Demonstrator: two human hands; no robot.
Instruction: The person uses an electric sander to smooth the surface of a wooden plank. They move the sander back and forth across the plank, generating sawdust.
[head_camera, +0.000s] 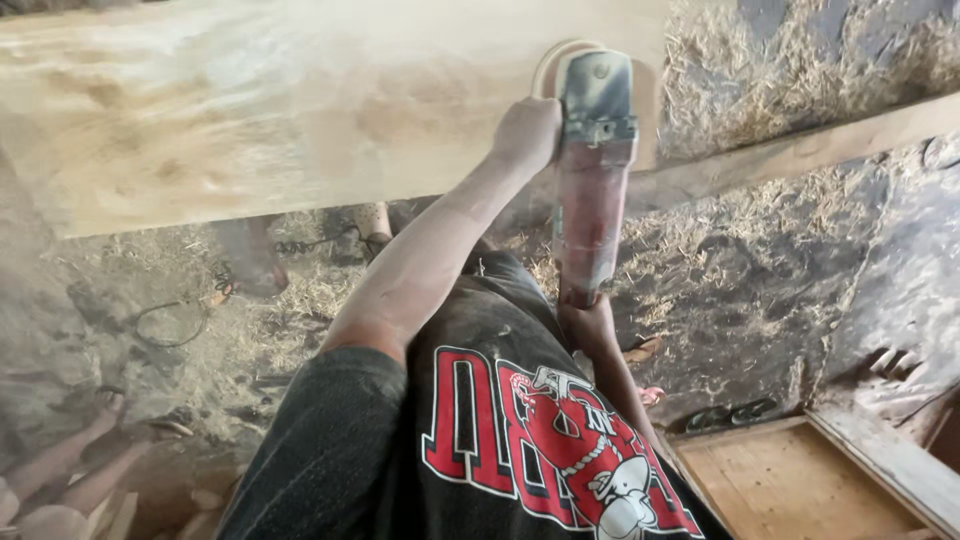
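Note:
A wide pale wooden plank (250, 110) lies across the upper part of the head view. A red and grey angle grinder (592, 170) with a round sanding disc (552, 62) rests on the plank's right end. My left hand (528, 132) grips the side of the grinder's grey head. My right hand (588, 318) holds the rear end of the red body, mostly hidden beneath it. Fine dust blurs the plank's surface around the disc.
Wood shavings and sawdust cover the dirt floor (760, 270). A dark beam (800, 155) runs under the plank to the right. A wooden box or frame (800, 480) sits at lower right. A cable (175, 320) loops on the ground; someone's feet (260, 275) stand beyond the plank.

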